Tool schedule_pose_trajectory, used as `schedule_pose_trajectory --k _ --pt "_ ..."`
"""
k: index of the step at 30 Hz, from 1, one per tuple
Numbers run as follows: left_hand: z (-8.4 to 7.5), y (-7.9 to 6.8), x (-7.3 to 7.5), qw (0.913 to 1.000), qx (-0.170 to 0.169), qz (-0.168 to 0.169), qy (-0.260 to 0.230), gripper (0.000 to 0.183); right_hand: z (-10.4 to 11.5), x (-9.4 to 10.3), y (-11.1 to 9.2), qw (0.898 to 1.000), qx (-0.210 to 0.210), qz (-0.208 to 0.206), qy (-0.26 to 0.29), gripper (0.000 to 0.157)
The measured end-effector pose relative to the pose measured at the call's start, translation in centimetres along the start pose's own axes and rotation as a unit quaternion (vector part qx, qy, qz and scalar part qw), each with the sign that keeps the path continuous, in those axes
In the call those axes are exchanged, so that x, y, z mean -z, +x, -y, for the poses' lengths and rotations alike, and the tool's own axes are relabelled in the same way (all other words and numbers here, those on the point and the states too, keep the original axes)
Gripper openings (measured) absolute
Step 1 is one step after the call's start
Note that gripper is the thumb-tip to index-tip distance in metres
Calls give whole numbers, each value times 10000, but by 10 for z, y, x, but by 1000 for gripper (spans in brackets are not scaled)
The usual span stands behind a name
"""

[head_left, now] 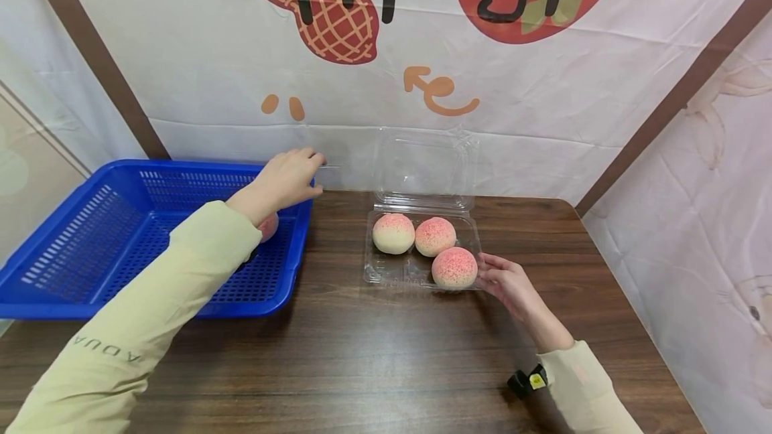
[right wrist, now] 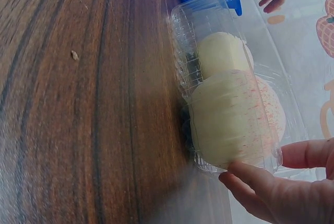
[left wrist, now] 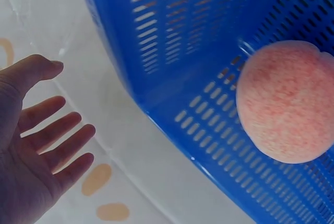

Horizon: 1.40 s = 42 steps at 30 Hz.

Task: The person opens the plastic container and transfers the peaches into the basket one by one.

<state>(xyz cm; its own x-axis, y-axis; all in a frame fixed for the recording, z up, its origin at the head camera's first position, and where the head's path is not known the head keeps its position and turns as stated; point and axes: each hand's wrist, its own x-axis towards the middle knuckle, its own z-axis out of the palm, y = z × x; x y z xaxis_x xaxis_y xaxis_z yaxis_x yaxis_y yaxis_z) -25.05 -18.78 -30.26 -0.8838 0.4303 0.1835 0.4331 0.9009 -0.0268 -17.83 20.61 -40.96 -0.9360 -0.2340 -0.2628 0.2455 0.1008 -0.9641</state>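
My left hand point(head_left: 288, 178) is above the right rim of the blue basket point(head_left: 305, 233), fingers spread and holding nothing. One pink peach point(left wrist: 287, 101) lies in the basket, partly hidden by the left sleeve in the head view. A clear plastic clamshell box point(head_left: 386, 272) stands on the table with its lid point(head_left: 422, 166) raised. Inside it are three cream peaches with pink speckled tops: one at back left point(head_left: 393, 234), one at back right point(head_left: 435, 236) and one at front right point(head_left: 455, 268). My right hand point(head_left: 509, 286) pinches the box's right edge between thumb and fingers.
The dark wooden table point(head_left: 374, 367) carries both basket and box. Close behind it hangs a white printed cloth point(head_left: 531, 126), and the raised lid stands near that cloth. A black strap with a yellow tag point(head_left: 535, 380) shows at the right cuff.
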Motion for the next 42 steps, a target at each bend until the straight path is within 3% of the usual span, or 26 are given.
schedule_pose_trajectory --k 9,27,42 --pt "-14 8 3 9999 -49 111 -1 42 -1 0 0 10000 -5 -22 11 50" --pt "-40 21 10 9994 -333 -12 23 41 -2 0 0 9998 81 20 186 52" --pt "-57 30 5 9992 -382 133 8 44 -1 -1 -1 9999 65 7 128 51"
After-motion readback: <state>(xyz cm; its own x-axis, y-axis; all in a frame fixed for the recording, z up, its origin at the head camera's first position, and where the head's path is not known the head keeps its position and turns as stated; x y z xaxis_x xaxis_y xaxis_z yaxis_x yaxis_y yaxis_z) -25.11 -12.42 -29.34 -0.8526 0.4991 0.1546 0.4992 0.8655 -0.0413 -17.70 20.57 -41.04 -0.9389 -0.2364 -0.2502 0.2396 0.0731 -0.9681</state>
